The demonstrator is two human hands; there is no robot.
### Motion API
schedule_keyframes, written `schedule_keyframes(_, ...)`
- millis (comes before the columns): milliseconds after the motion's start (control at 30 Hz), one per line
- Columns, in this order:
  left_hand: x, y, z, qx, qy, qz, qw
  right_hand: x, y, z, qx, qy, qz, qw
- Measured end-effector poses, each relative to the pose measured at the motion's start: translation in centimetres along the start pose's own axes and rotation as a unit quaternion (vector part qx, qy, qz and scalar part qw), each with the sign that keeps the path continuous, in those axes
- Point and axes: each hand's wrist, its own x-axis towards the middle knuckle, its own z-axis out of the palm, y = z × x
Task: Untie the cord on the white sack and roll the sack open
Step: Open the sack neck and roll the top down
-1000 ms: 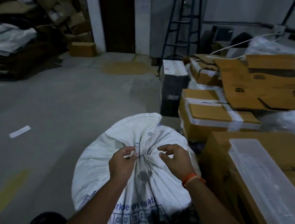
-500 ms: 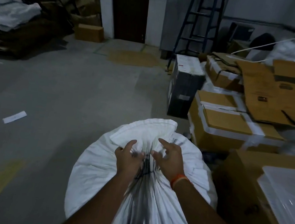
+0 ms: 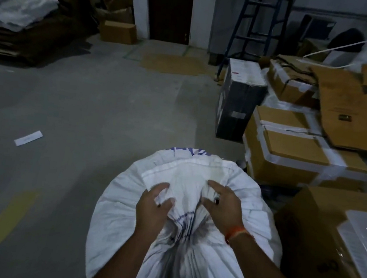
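Note:
A large white woven sack (image 3: pixel 121 214) with blue print stands on the floor right in front of me, its top gathered into a bunched neck (image 3: pixel 182 226). My left hand (image 3: pixel 151 208) grips the folded flap of the sack mouth on the left of the neck. My right hand (image 3: pixel 223 205) rests on the flap's right side with fingers spread; an orange band is on that wrist. I cannot make out the cord among the folds.
Taped cardboard boxes (image 3: pixel 290 155) are stacked close on the right, with a dark box (image 3: pixel 237 101) behind them and a big carton (image 3: pixel 318 234) at my right elbow. A blue ladder (image 3: pixel 257 28) leans at the back. A paper strip (image 3: pixel 28 138) lies on the concrete floor to the left.
Both hands shifted from pinching at the tied neck to the flap above it, and the flap of the sack mouth has spread wider. My view moved closer and lower.

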Motion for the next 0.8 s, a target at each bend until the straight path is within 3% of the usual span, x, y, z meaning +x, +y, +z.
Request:
schedule_keyframes(167,-7.3,-1.8,-2.0,-0.036,-0.047,0.02,0.998,-8.5,1.8,-0.7,0.047,0.021,0.003,0.999)
schedule_keyframes(367,-13.8,-2.2,-3.6,0.051,-0.053,0.07,0.995,-15.5,3.7,-0.2,-0.054,-0.016,0.023,0.998)
schedule_keyframes(533,-16.6,-1.6,-4.4,0.109,-0.063,0.08,0.989,-18.2,4.1,-0.6,-0.065,-0.035,0.067,0.995)
schedule_keyframes(800,-18.6,1.0,-5.1,0.132,0.022,0.157,0.978,-21.1,2.0,-0.9,-0.003,0.118,-0.041,0.992)
